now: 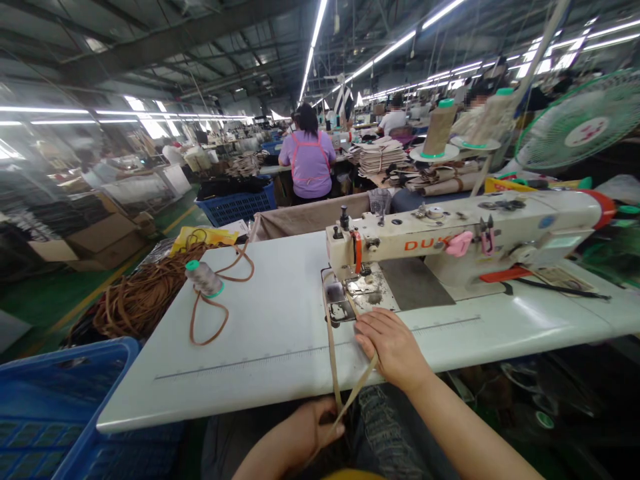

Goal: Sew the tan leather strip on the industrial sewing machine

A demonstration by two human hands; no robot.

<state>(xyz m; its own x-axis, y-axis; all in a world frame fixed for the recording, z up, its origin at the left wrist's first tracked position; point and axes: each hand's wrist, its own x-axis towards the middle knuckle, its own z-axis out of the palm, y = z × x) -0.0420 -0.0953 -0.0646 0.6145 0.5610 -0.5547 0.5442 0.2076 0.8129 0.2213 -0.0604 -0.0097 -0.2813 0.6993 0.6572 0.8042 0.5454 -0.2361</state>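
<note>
A long tan strap [332, 353] runs from the needle area of the sewing machine [400, 243] down over the table's front edge. Just in front of the needle plate, my right hand [387, 343] lies on the strap with its fingers bent together, pinning it near the presser foot. Below the table edge, my left hand [313, 430] is closed around the lower part of the same strap, above my lap. One stretch of strap passes slantwise between the two hands. On the left of the table stands a grey thread cone [204, 279] beside a looped brown cord [209, 337].
A heap of brown cords [145, 293] lies off the table's left side, near a blue basket [115, 353]. Thread cones [440, 130] and a green fan [583, 130] stand behind the machine. A co-worker in purple [309, 163] sits ahead.
</note>
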